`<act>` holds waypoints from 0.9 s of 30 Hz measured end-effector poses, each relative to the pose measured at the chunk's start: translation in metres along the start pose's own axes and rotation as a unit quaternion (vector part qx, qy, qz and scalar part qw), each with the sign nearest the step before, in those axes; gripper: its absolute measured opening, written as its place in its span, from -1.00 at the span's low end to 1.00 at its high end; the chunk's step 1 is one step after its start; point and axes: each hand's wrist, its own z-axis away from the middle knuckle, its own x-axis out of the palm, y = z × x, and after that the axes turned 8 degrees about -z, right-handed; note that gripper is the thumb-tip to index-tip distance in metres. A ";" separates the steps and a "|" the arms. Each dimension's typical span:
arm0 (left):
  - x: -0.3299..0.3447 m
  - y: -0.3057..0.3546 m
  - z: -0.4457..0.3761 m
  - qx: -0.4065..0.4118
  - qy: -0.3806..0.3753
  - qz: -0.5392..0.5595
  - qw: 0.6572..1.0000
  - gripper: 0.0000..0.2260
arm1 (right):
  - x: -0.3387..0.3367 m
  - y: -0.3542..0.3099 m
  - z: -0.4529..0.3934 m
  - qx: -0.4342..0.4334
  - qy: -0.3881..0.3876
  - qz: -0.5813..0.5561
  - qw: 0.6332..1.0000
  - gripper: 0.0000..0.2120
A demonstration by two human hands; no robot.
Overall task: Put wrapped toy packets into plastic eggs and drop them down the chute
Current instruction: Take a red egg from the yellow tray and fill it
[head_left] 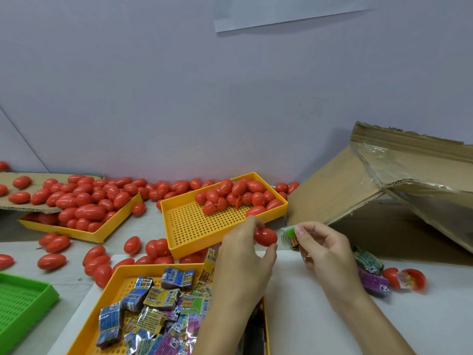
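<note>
My left hand grips a red plastic egg between thumb and fingers, just in front of the middle yellow tray. My right hand pinches a folded green wrapped toy packet right beside the egg, a small gap between them. More wrapped packets fill the near yellow tray under my left forearm. The cardboard chute slopes down at the right.
Several red eggs heap in the left yellow tray and lie loose along the wall and table. A green tray sits at the left edge. Two packets and an open egg with a toy inside lie right of my right hand.
</note>
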 end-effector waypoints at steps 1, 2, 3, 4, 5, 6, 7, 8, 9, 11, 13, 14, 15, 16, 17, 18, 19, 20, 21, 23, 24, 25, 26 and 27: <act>-0.002 0.001 -0.001 -0.013 0.015 0.072 0.997 -0.78 | 0.000 -0.001 0.000 -0.001 0.006 -0.005 1.000 -0.82; -0.004 0.001 -0.002 -0.032 0.014 0.141 0.989 -0.74 | 0.001 -0.002 0.001 0.000 0.009 -0.007 1.000 -0.82; -0.005 0.002 -0.003 -0.053 -0.003 0.208 0.977 -0.71 | 0.002 -0.002 0.001 0.000 0.008 -0.007 1.000 -0.82; -0.007 0.003 -0.003 -0.072 -0.027 0.270 0.960 -0.70 | 0.002 -0.003 0.002 0.001 0.006 -0.003 1.000 -0.82; -0.007 0.004 -0.002 -0.087 -0.046 0.322 0.942 -0.69 | 0.003 -0.004 0.003 0.002 0.004 0.001 1.000 -0.82; -0.007 0.003 -0.003 -0.099 -0.058 0.360 0.926 -0.70 | 0.003 -0.004 0.003 0.005 0.003 0.004 1.000 -0.83; -0.007 0.003 -0.003 -0.111 -0.065 0.388 0.913 -0.70 | 0.003 -0.004 0.003 0.007 0.004 0.004 1.000 -0.84; -0.008 0.002 -0.004 -0.123 -0.071 0.412 0.900 -0.70 | 0.003 -0.005 0.003 0.009 0.003 -0.001 1.000 -0.84; -0.008 0.001 -0.004 -0.133 -0.079 0.435 0.887 -0.68 | 0.002 -0.005 0.003 0.010 0.000 -0.009 1.000 -0.84; -0.007 -0.002 -0.005 -0.154 -0.089 0.491 0.853 -0.66 | 0.001 -0.004 0.003 0.010 -0.006 -0.022 1.000 -0.83; -0.007 -0.005 -0.006 -0.183 -0.083 0.520 0.830 -0.64 | 0.001 -0.004 0.002 0.011 -0.003 -0.034 0.999 -0.83; -0.007 -0.006 -0.007 -0.198 -0.076 0.520 0.827 -0.65 | 0.000 -0.002 0.001 0.011 -0.001 -0.040 0.999 -0.83; -0.006 -0.008 -0.008 -0.210 -0.068 0.518 0.826 -0.70 | -0.001 -0.001 0.000 0.008 -0.002 -0.043 0.999 -0.83; -0.007 -0.009 -0.009 -0.219 -0.062 0.521 0.823 -0.76 | -0.001 -0.001 0.000 0.005 -0.006 -0.042 0.999 -0.85; -0.007 -0.009 -0.009 -0.220 -0.060 0.515 0.826 -0.82 | -0.001 0.000 0.000 0.001 -0.010 -0.043 0.999 -0.87; -0.008 -0.011 -0.009 -0.210 -0.058 0.488 0.845 -0.84 | -0.001 -0.001 0.000 -0.002 -0.015 -0.048 0.999 -0.87; -0.008 -0.012 -0.009 -0.193 -0.061 0.444 0.873 -0.84 | -0.001 -0.001 0.001 -0.005 -0.021 -0.054 0.998 -0.82; -0.008 -0.013 -0.008 -0.173 -0.070 0.398 0.898 -0.82 | -0.001 -0.001 0.001 -0.006 -0.026 -0.059 0.998 -0.77; -0.008 -0.014 -0.008 -0.159 -0.078 0.362 0.915 -0.79 | -0.001 -0.001 0.000 -0.006 -0.028 -0.063 0.998 -0.74; -0.008 -0.016 -0.007 -0.149 -0.084 0.321 0.931 -0.76 | 0.000 -0.001 0.000 -0.008 -0.025 -0.061 0.998 -0.75; -0.009 -0.016 -0.007 -0.144 -0.085 0.303 0.938 -0.76 | 0.000 -0.001 0.000 -0.012 -0.018 -0.051 0.998 -0.78; -0.009 -0.017 -0.007 -0.135 -0.087 0.285 0.945 -0.77 | -0.001 0.000 0.000 -0.018 -0.010 -0.036 0.999 -0.83; -0.009 -0.017 -0.007 -0.125 -0.094 0.270 0.950 -0.76 | -0.001 0.000 0.000 -0.025 -0.003 -0.021 0.999 -0.86; -0.009 -0.017 -0.007 -0.117 -0.103 0.257 0.954 -0.76 | -0.002 0.000 0.000 -0.032 0.002 -0.008 0.999 -0.85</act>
